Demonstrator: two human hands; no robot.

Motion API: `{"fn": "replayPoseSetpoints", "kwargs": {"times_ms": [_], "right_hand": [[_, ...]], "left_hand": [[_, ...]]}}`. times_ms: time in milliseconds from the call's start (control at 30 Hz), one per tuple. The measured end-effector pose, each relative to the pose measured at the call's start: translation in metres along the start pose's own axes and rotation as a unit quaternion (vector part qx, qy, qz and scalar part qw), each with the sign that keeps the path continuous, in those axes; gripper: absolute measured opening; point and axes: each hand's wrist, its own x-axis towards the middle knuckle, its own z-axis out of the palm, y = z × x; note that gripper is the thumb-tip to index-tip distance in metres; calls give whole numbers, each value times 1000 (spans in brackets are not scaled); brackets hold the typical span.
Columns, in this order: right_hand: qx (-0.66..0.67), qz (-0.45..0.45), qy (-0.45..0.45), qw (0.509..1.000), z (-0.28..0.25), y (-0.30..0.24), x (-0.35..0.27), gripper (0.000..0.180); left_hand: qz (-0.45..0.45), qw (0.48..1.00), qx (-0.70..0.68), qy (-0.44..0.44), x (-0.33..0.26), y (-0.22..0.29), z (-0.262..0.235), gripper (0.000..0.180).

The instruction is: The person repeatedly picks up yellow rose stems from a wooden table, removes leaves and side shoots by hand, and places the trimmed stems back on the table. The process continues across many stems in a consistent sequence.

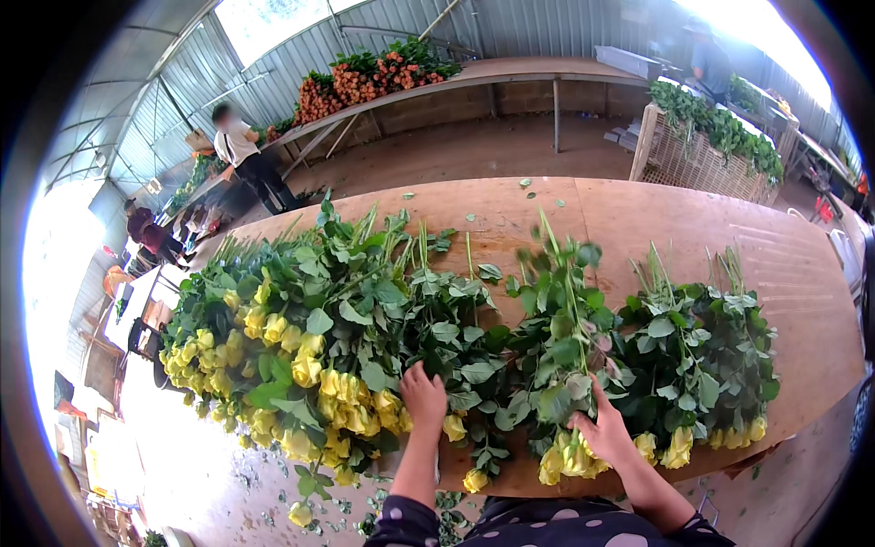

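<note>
Yellow roses with long green leafy stems lie across a wooden table point(638, 219), heads toward me. A big heap of yellow roses point(292, 356) fills the left side. My left hand point(424, 397) reaches into the stems at the heap's right edge, fingers curled among leaves, beside a single yellow rose point(455, 427). My right hand point(603, 428) grips the stems of a small bunch of roses point(565, 346) whose heads point(567, 459) hang at the table's near edge. A further bunch point(702, 365) lies at the right.
Another long bench at the back carries orange roses point(365, 82). A wire crate of greenery point(711, 146) stands at the right rear. A person point(246, 159) stands at the far left; others sit behind. Leaves and one rose head litter the floor point(301, 512).
</note>
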Motion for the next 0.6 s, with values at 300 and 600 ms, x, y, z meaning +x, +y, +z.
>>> {"fn": "replayPoseSetpoints", "kwargs": {"times_ms": [300, 600], "right_hand": [[-209, 191, -35, 959, -9, 10, 5, 69], [-18, -206, 35, 978, 9, -53, -9, 38]], "left_hand": [[-187, 906, -282, -253, 11, -45, 10, 39], [-240, 693, -604, -313, -47, 90, -127, 31]]}}
